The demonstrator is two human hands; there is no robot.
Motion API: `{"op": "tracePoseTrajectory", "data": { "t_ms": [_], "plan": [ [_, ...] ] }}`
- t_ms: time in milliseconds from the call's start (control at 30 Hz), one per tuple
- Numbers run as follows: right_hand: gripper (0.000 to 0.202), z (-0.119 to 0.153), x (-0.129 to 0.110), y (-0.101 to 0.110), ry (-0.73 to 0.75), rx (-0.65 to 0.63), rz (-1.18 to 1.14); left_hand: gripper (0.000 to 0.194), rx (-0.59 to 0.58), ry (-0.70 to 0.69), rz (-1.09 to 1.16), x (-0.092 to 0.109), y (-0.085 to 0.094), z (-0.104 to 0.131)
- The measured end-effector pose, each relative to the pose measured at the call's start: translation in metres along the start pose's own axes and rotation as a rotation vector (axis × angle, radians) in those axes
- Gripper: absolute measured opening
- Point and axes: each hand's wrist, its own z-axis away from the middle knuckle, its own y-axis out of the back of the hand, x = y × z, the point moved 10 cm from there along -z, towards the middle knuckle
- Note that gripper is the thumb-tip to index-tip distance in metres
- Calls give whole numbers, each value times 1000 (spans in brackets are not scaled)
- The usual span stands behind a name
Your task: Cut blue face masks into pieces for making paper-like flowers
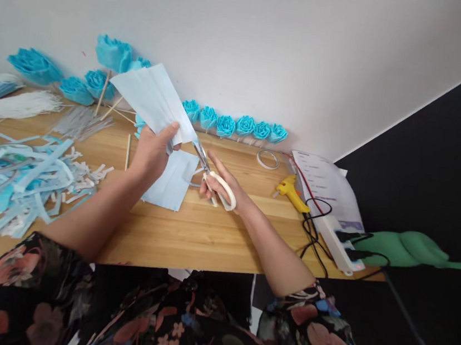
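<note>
My left hand pinches a pale blue pleated sheet, which looks like face mask fabric, and holds it up above the table. In my right hand is a pair of scissors with cream handles. Its blades meet the lower right edge of the sheet; whether they have cut into it I cannot tell. Another pale blue sheet lies flat on the wooden table beneath my hands, with a thin strip beside it near the scissors.
Blue fabric roses on sticks line the wall. Cut strips and scraps heap at the left, near white strands. To the right are a tape ring, a yellow glue gun, printed paper, a power strip and black cords.
</note>
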Motion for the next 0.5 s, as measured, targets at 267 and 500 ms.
{"op": "tracePoseTrajectory", "data": {
  "t_ms": [267, 500],
  "plan": [
    [100, 2, -5, -7, 22, -66, -27, 35, 0, 55, -6, -12, -6, 9],
    [98, -2, -5, 6, 53, -9, -3, 40, -12, 47, -45, -12, -6, 11]
  ]
}}
